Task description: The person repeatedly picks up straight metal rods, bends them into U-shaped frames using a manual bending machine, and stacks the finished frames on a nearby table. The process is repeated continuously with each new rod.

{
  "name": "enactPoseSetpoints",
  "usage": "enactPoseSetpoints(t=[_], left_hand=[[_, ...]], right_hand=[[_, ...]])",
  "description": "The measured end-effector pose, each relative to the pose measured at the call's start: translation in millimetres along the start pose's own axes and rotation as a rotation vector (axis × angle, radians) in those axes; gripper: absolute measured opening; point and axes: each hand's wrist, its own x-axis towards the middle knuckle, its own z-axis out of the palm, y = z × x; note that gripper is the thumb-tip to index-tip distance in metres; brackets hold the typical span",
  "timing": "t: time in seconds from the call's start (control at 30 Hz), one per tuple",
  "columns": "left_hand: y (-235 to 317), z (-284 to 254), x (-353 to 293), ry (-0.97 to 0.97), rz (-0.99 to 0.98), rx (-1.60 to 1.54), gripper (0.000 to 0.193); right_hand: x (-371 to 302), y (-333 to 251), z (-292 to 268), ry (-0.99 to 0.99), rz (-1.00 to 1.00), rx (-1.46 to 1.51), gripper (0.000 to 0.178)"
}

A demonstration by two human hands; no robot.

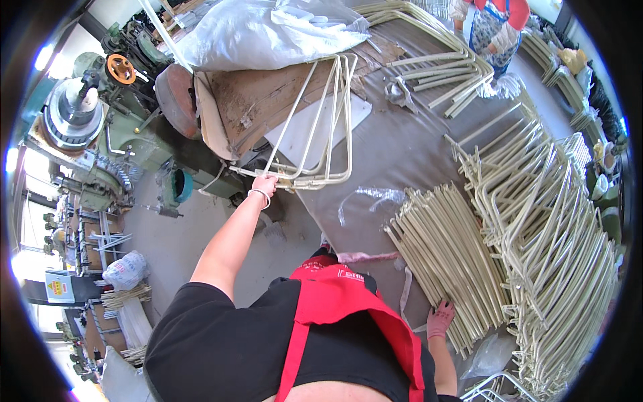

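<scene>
My bare left hand [264,184], with a bracelet at the wrist, is closed around the near corner of several bent metal tube frames [349,127]. These pale frames stand over the table's left edge, above a white board [321,130]. At the lower right, my gloved right hand [440,319] is at the side of a stack of straight metal tubes [449,251]. Its dark-tipped fingers curl over the outermost tube near its close end. The undersides of those fingers are hidden.
A large heap of bent tubes [536,234] lies to the right. More bent frames [445,67] and a plastic sheet [268,33] lie at the back. Green machinery [144,144] stands on the left. Another person [495,33] is at the far right, across the table [402,157].
</scene>
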Motion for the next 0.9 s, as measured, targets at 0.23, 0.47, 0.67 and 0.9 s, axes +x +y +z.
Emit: enactPoseSetpoints(t=[0.23,0.47,0.67,0.9], left_hand=[[24,2,116,0.46,0.136,0.765,0.042],[49,4,117,0.144,0.358,0.771,0.038],[108,-46,58,0.192,0.495,0.748,0.038],[93,-79,-10,0.156,0.697,0.439,0.043]], right_hand=[[11,-19,14,-0.172,0.211,-0.067,0.04],[51,-55,-42,-0.048,0.367,0.216,0.053],[126,-79,-119,-0.044,0.423,0.347,0.03],[203,-98,-129,-0.031,0.253,0.619,0.031]])
